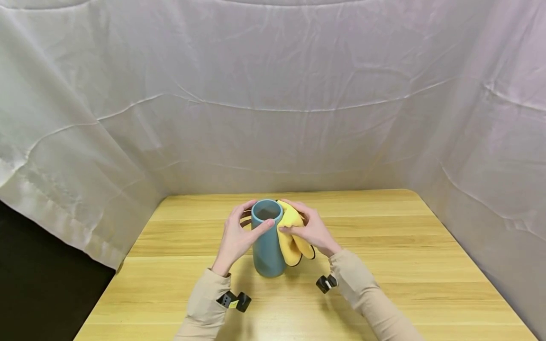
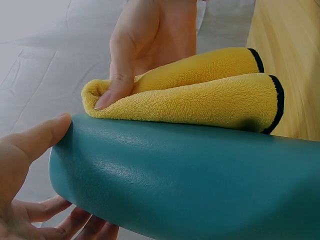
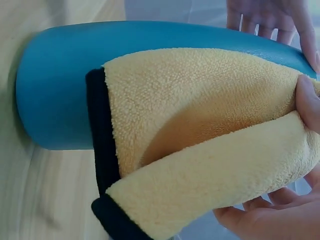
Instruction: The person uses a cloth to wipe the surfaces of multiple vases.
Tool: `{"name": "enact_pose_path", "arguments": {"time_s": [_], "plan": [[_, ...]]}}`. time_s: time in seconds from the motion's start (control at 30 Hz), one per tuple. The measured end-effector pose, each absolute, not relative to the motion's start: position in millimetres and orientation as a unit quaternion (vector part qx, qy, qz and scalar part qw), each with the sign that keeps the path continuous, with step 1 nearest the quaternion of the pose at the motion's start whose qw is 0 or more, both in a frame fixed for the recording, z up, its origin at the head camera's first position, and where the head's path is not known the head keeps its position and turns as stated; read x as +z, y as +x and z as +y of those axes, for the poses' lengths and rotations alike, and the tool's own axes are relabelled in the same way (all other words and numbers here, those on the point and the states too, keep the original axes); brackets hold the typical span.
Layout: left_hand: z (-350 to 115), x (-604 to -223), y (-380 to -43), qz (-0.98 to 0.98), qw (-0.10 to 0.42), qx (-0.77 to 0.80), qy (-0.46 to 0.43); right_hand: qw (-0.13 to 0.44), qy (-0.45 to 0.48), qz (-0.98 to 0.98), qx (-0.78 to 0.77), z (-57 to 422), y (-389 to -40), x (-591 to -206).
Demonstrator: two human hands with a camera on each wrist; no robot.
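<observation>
A tall blue-green vase (image 1: 268,253) stands upright on the wooden table, its round mouth facing up. My left hand (image 1: 238,237) grips it near the rim, thumb on the near side and fingers round the far left. On the other side, my right hand (image 1: 313,229) pinches a folded yellow cloth (image 1: 290,244) with black edging. The cloth (image 2: 185,102) lies along the vase's side near the top, and its lower ends hang down loosely. In the right wrist view the cloth (image 3: 210,130) covers much of the vase (image 3: 60,85), whose base meets the table.
The wooden table (image 1: 405,265) extends to both sides of the vase. Pale grey curtains (image 1: 298,142) hang behind it and at both sides. A dark area (image 1: 38,274) lies beyond the table's left edge. Each wrist carries a small black camera (image 1: 234,301).
</observation>
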State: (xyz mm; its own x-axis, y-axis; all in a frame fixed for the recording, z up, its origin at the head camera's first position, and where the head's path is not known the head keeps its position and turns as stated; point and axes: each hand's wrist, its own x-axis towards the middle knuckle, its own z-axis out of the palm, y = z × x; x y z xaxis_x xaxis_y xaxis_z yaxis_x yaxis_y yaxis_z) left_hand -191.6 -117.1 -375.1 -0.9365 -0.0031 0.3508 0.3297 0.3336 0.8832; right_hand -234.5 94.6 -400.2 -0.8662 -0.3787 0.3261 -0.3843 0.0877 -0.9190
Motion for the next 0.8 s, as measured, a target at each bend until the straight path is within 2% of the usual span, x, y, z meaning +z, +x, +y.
{"name": "enact_pose_path", "arguments": {"time_s": [0.3,0.8], "plan": [[-118,-376,-193,-0.802,0.144,-0.571,-0.102,0.001,0.255,-0.748,0.613,97,-234,-405],[-118,-374,-190,-0.802,0.140,-0.572,-0.100,-0.055,0.223,-0.761,0.607,104,-235,-451]]}}
